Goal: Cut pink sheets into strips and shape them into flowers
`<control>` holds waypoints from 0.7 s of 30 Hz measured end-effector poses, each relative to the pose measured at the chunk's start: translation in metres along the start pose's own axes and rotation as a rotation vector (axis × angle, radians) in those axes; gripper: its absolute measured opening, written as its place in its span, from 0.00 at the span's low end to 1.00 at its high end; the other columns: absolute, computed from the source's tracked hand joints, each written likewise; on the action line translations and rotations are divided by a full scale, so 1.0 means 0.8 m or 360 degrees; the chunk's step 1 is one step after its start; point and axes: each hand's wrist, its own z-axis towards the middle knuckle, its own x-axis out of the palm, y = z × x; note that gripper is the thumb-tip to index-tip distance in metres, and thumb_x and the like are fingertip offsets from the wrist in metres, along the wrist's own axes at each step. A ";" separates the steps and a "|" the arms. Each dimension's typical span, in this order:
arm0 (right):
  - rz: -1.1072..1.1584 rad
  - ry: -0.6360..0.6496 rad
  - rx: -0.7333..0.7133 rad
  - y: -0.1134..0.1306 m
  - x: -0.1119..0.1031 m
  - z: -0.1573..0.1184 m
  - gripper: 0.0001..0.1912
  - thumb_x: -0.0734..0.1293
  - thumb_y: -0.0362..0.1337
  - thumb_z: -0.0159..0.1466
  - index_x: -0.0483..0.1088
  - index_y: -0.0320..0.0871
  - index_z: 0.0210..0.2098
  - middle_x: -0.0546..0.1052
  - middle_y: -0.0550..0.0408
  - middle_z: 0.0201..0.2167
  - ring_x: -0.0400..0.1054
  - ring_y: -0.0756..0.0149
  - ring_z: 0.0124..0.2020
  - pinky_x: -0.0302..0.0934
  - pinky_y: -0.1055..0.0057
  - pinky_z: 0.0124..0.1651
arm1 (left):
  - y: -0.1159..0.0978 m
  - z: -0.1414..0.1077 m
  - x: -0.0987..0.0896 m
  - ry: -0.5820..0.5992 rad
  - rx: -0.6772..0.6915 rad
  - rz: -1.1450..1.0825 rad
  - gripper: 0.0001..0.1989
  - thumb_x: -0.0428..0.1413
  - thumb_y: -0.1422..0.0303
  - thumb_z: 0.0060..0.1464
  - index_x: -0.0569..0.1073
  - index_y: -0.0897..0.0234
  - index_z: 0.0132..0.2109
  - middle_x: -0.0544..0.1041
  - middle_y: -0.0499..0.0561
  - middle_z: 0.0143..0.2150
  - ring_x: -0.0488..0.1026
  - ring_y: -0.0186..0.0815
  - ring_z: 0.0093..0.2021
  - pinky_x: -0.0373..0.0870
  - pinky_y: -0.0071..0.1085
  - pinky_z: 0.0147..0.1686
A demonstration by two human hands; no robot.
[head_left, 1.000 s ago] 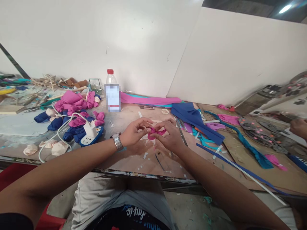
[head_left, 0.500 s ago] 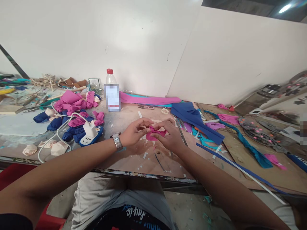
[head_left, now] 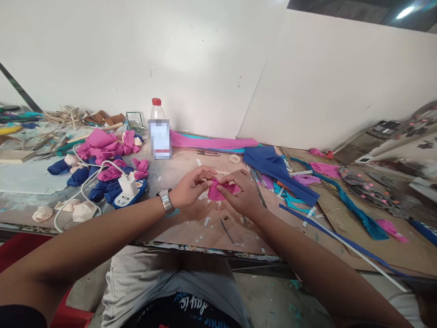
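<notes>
A small piece of pink fabric [head_left: 218, 194] is gathered at its top edge between my two hands, just above the table. My left hand [head_left: 193, 186] pinches the gathered part from the left with thumb and fingertips. From the right, my right hand [head_left: 241, 191] grips the same piece, its thumb pressed near the gathers. Below the pinch the fabric hangs as a loose flap, and part of it shows under my right fingers. The fingertips hide the finer folds.
To the left are pink and blue fabric rosettes [head_left: 141, 167], a power strip [head_left: 129, 197] with a white cable, and a red-capped bottle [head_left: 160, 136]. Folded blue fabric [head_left: 273, 166], a tape ring [head_left: 234, 158], a teal strip [head_left: 351, 196] and a white stick [head_left: 362, 250] lie to the right.
The pink fabric has shifted slightly in my fingers, and its flap now spreads wider to the right. My right thumb has moved up towards the gathered part. Both hands stay in nearly the same place.
</notes>
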 end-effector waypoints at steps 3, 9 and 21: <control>-0.0006 -0.0020 0.0006 0.001 0.000 0.000 0.05 0.71 0.39 0.65 0.72 0.46 0.35 0.80 0.58 0.31 0.73 0.63 0.33 0.57 0.58 0.49 | -0.004 -0.001 0.001 0.0024 -0.0022 -0.0002 0.20 0.59 0.55 0.62 0.70 0.64 0.54 0.79 0.58 0.49 0.75 0.37 0.47 0.69 0.33 0.47; -0.0005 -0.0017 0.0046 0.001 0.002 0.001 0.07 0.72 0.41 0.64 0.73 0.47 0.34 0.80 0.58 0.30 0.72 0.63 0.33 0.57 0.58 0.49 | -0.004 -0.002 0.002 0.0029 -0.0034 0.0065 0.22 0.62 0.57 0.59 0.71 0.65 0.54 0.80 0.59 0.50 0.76 0.38 0.45 0.69 0.34 0.46; -0.0048 0.0030 0.0066 -0.002 0.000 0.000 0.08 0.70 0.45 0.67 0.74 0.47 0.38 0.80 0.56 0.32 0.72 0.61 0.35 0.57 0.57 0.49 | -0.006 -0.001 0.002 0.0038 -0.0109 -0.0150 0.24 0.62 0.55 0.60 0.68 0.63 0.56 0.81 0.57 0.47 0.78 0.39 0.48 0.70 0.33 0.48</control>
